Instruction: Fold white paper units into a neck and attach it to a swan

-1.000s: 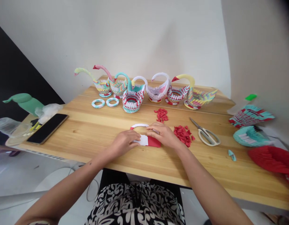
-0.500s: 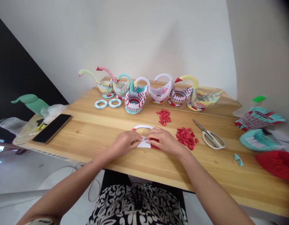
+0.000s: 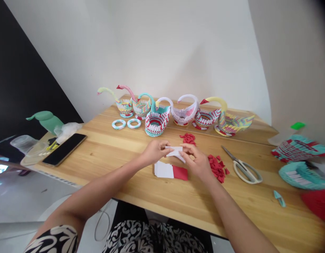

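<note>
Between my two hands, just above the table, a small white paper piece (image 3: 174,151) is held by its ends. My left hand (image 3: 157,151) pinches its left end with thumb and fingers. At the right end, my right hand (image 3: 195,158) grips it the same way. Below my hands lies a stack of white paper slips (image 3: 164,170), with red paper slips (image 3: 180,173) against its right side. A pile of folded red paper pieces (image 3: 217,168) sits right of my right hand, and a smaller red pile (image 3: 188,138) lies behind it. Part of a white curved piece behind the held paper is hidden.
Several folded-paper swans (image 3: 157,121) stand along the back, with two paper rings (image 3: 133,123) before them. Scissors (image 3: 245,170) lie at right, near a turquoise paper basket (image 3: 303,174) and a red paper piece (image 3: 318,203). A phone (image 3: 64,149) lies at left.
Both hands have lifted off the slip stack with a white paper piece between them, uncovering the white and red slips. The whole view has shifted slightly.
</note>
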`<state>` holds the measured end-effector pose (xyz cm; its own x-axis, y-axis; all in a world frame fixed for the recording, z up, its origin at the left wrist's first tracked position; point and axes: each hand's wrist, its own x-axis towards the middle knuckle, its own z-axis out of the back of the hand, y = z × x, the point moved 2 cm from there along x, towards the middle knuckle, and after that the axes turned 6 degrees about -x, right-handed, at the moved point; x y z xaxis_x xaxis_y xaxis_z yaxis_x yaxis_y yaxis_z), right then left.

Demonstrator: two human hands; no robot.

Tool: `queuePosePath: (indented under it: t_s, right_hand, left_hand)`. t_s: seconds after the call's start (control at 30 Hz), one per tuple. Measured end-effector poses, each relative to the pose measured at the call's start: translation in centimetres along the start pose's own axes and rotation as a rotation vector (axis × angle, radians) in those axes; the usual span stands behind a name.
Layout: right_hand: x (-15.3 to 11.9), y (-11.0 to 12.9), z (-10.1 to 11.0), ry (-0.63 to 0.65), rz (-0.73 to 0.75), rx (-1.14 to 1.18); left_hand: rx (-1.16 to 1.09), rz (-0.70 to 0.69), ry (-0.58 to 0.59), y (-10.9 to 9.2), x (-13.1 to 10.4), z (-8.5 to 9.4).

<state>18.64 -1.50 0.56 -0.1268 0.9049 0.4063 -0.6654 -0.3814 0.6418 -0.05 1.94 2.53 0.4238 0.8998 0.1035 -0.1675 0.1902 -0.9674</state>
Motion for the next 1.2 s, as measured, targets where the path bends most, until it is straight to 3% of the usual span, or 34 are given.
queuePosePath:
  t_s: [0.17, 0.3, 0.47, 0.63, 0.87, 1.03, 1.2]
  right_hand:
    - [0.2, -0.5, 0.7, -0.108, -0.078, 0.127]
    - [0.3, -0.2, 1.0, -0.058, 0.047, 0.036]
    - [0.2, 0.3, 1.3, -0.01, 0.25, -0.025]
    - [0.1, 0.3, 1.6, -0.005, 0.236, -0.052]
    - [0.1, 0.5, 1.0, 0.018, 0.284, -0.025]
    - [0.0, 0.4, 0.7, -0.009, 0.148, -0.036]
    - [0.0, 0.7, 0.6, -0.028, 0.058, 0.042]
  left_hand:
    - [-0.336, 0.103, -0.002, 0.7, 0.8, -0.1]
    - [-0.483, 0.154, -0.01, 1.2, 0.0, -0.2]
    - [-0.576, 0.188, 0.076, 1.9, -0.4, -0.6]
    - [-0.674, 0.252, 0.136, 1.8, -0.5, -0.7]
    - [-0.674, 0.274, 0.165, 1.8, -0.5, -0.7]
    - [-0.542, 0.253, 0.153, 1.8, -0.6, -0.8]
    - [-0.435, 0.119, 0.144, 1.1, -0.7, -0.7]
